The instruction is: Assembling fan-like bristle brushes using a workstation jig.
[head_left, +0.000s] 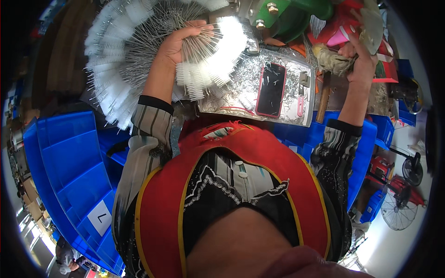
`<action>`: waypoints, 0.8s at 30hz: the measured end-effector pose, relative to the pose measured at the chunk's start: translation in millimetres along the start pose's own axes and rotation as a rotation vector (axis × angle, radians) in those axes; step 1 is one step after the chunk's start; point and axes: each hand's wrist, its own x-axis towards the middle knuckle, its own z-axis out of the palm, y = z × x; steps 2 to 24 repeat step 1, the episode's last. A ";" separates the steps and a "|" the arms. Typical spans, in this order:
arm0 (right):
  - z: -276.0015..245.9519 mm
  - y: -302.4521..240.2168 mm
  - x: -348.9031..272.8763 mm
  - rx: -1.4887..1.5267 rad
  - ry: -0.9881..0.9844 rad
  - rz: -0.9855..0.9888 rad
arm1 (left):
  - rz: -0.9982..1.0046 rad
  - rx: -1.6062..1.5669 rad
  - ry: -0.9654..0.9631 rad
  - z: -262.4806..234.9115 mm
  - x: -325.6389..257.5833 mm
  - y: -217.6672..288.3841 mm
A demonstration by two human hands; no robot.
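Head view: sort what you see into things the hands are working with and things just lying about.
In hand:
- left hand gripping a fanned bundle of white wire brushes
- right hand on a frayed tuft by the machine
- brush pile beside the left hand

Lying about:
- phone in red case
- blue bins
- floor fans

Bright, even daylight with strong colours, glare on the metal tray point(278, 69) and blown-out floor at lower right, heavy fisheye bending and a black vignette at the rim, and blurred near clothing below.
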 end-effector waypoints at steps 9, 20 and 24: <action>-3.1 -8.2 4.8 0.059 -0.146 0.019 | -0.008 0.005 -0.024 -2.7 3.4 -1.0; -3.1 -8.2 4.8 0.059 -0.146 0.019 | -0.008 0.005 -0.024 -2.7 3.4 -1.0; -3.1 -8.2 4.8 0.059 -0.146 0.019 | -0.008 0.005 -0.024 -2.7 3.4 -1.0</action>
